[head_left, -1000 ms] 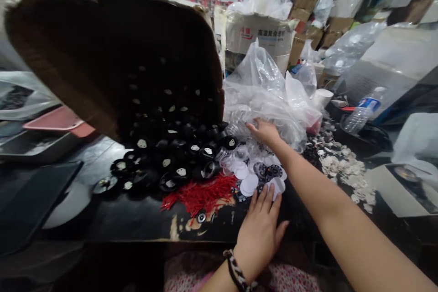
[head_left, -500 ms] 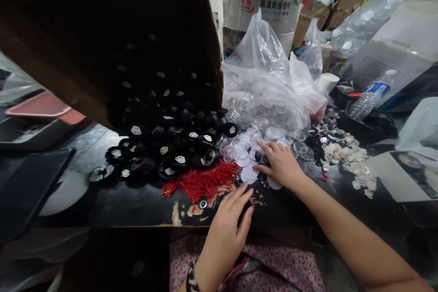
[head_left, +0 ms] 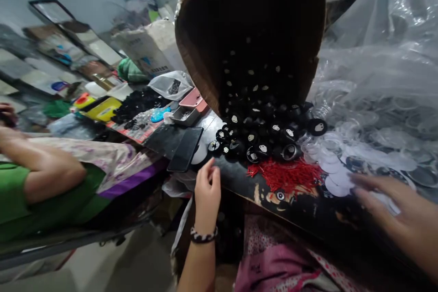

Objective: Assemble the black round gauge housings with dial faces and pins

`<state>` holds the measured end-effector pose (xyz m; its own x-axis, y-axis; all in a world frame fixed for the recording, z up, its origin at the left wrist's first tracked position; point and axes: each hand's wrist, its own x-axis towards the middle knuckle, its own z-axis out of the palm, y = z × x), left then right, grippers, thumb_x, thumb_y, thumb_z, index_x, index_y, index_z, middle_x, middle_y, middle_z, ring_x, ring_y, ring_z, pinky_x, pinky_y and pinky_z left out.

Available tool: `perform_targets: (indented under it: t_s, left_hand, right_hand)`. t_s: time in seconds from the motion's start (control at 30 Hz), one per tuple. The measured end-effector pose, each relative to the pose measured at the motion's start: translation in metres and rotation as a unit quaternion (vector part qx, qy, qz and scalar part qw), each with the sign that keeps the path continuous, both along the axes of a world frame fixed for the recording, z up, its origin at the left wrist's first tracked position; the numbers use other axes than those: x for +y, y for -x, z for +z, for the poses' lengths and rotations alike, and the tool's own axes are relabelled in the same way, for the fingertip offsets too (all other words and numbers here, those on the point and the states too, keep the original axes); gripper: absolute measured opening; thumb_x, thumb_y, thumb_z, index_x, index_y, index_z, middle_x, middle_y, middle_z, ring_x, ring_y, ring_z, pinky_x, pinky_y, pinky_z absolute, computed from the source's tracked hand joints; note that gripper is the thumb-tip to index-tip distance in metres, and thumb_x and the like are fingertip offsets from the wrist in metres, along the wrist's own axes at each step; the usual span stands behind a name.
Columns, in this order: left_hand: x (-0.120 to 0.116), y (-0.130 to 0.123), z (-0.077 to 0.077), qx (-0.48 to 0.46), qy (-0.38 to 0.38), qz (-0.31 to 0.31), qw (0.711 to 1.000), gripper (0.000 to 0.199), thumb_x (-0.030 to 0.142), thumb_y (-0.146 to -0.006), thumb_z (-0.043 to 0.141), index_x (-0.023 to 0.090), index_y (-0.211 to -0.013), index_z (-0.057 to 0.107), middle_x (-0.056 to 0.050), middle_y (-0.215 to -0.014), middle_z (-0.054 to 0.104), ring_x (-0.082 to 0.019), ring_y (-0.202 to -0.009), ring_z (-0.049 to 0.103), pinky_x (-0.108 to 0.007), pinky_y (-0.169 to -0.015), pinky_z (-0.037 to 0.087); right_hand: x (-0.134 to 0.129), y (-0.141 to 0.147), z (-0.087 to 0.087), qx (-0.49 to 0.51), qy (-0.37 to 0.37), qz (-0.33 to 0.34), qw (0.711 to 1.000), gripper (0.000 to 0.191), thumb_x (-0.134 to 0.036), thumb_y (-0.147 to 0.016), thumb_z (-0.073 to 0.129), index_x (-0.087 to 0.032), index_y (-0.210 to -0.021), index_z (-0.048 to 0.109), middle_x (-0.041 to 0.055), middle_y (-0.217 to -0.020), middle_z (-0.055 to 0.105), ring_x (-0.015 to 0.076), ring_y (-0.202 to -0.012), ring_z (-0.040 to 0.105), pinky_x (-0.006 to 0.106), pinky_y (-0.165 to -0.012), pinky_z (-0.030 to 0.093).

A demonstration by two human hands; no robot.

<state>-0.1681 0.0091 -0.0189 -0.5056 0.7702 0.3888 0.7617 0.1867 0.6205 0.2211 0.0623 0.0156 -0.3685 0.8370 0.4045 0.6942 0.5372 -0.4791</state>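
My left hand (head_left: pixel 208 187) is at the table's front edge, close to a dark phone (head_left: pixel 185 149) and a round white piece (head_left: pixel 199 153). Its fingers are drawn together; whatever may be between them is hidden. Over the white paper-like discs (head_left: pixel 337 183) on the right, my right hand (head_left: pixel 397 212) is blurred, with fingers stretched out and thumb apart. A pale disc (head_left: pixel 387 202) shows beside its fingers. Between the hands lie a heap of red strips (head_left: pixel 287 174) and many round black parts (head_left: pixel 263 149) with white marks.
A large tipped carton (head_left: pixel 196 50) spills the black parts. Clear plastic rings (head_left: pixel 372 123) pile up under a plastic bag (head_left: pixel 369 45) at right. A pink tray (head_left: pixel 192 98) and grey tray (head_left: pixel 185 116) stand left. Another person's arm (head_left: pixel 54 164) is at far left.
The view has swung left, bringing another person into sight. My left hand has moved left from the discs to beside the phone, its fingers closing. My right hand stays near the discs.
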Motion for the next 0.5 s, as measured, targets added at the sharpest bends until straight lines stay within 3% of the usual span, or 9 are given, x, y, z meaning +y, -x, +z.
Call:
perform_targets:
  t_s: [0.1,0.23,0.33,0.5]
  left_hand:
    - [0.033,0.031,0.0,0.029,0.01,-0.002,1.0,0.038,0.026,-0.095,0.044,0.014,-0.128,0.056,-0.018,-0.129,0.061,-0.028,-0.122,0.058,-0.047,-0.107,0.045]
    - [0.065,0.042,-0.002,0.044,0.036,-0.042,0.997,0.038,0.013,-0.088,0.046,0.01,-0.123,0.06,-0.021,-0.139,0.055,-0.031,-0.137,0.045,-0.049,-0.116,0.033]
    - [0.069,0.041,-0.005,0.035,0.052,-0.053,0.997,0.038,0.009,-0.083,0.049,0.01,-0.118,0.062,-0.022,-0.132,0.059,-0.034,-0.134,0.048,-0.053,-0.114,0.034]
    - [0.049,0.041,-0.003,-0.019,0.035,-0.008,0.999,0.028,0.019,-0.078,0.063,0.015,-0.106,0.064,-0.018,-0.12,0.061,-0.038,-0.129,0.048,-0.061,-0.114,0.028]
  right_hand:
    - [-0.015,0.02,-0.005,0.03,0.02,0.05,0.998,0.035,-0.056,-0.108,0.038,-0.03,-0.112,0.061,0.0027,-0.1,0.069,0.0266,-0.086,0.066,0.04,-0.069,0.05]
    - [-0.018,0.027,-0.01,0.039,0.042,0.069,0.996,0.033,-0.052,-0.109,0.037,-0.031,-0.113,0.062,-0.0008,-0.101,0.068,0.0228,-0.088,0.065,0.035,-0.07,0.05]
    - [-0.021,0.025,-0.011,0.042,0.041,0.068,0.996,0.032,-0.052,-0.109,0.038,-0.032,-0.112,0.063,-0.0019,-0.099,0.069,0.0216,-0.085,0.065,0.034,-0.068,0.051]
    - [-0.027,0.022,-0.012,0.053,0.084,0.062,0.993,0.028,-0.05,-0.108,0.041,-0.034,-0.114,0.063,-0.002,-0.102,0.068,0.0226,-0.088,0.065,0.035,-0.07,0.053]
